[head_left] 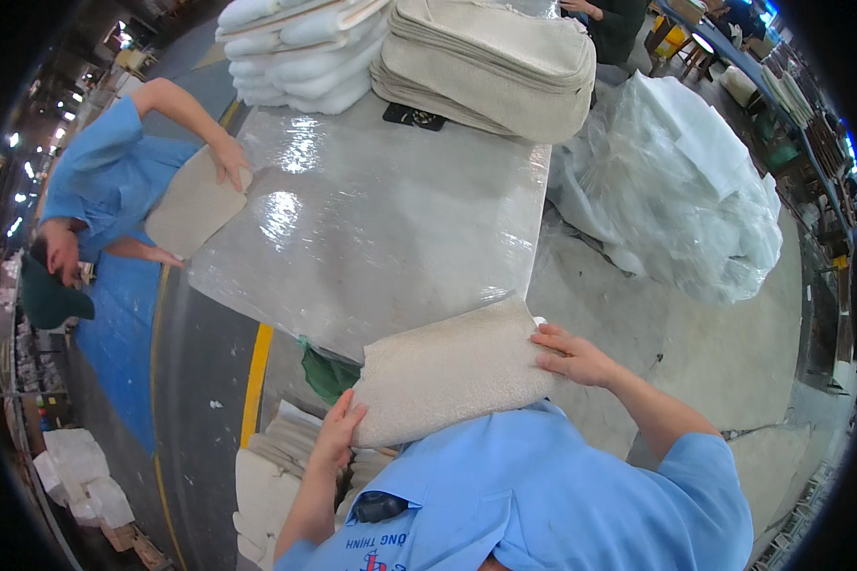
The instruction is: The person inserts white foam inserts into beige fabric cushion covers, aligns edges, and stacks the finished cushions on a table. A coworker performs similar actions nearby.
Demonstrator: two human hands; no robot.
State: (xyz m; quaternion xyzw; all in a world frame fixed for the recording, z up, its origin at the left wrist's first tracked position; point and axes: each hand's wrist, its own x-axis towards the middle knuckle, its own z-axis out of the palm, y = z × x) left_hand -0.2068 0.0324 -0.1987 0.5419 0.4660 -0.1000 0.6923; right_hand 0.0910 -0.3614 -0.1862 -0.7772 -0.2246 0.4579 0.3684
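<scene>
A beige, coarse-woven fabric piece point(452, 376), roughly rectangular, is held up against my body at the near edge of the table. My left hand point(338, 430) grips its lower left edge, thumb and fingers on either side. At its right edge my right hand point(573, 358) holds on, fingers over the front and slightly apart. Just beyond it lies the table point(390, 228), covered with clear plastic film. On the far side sit a stack of similar beige fabric pieces point(490, 67) and a stack of folded white padding point(300, 57).
At the left a co-worker in blue point(114, 181) holds another beige piece point(198, 205) by the table edge. A big plastic-wrapped white bundle point(671, 190) stands right of the table. More beige pieces point(276, 466) are stacked low beside my left arm, near a green bag point(326, 373).
</scene>
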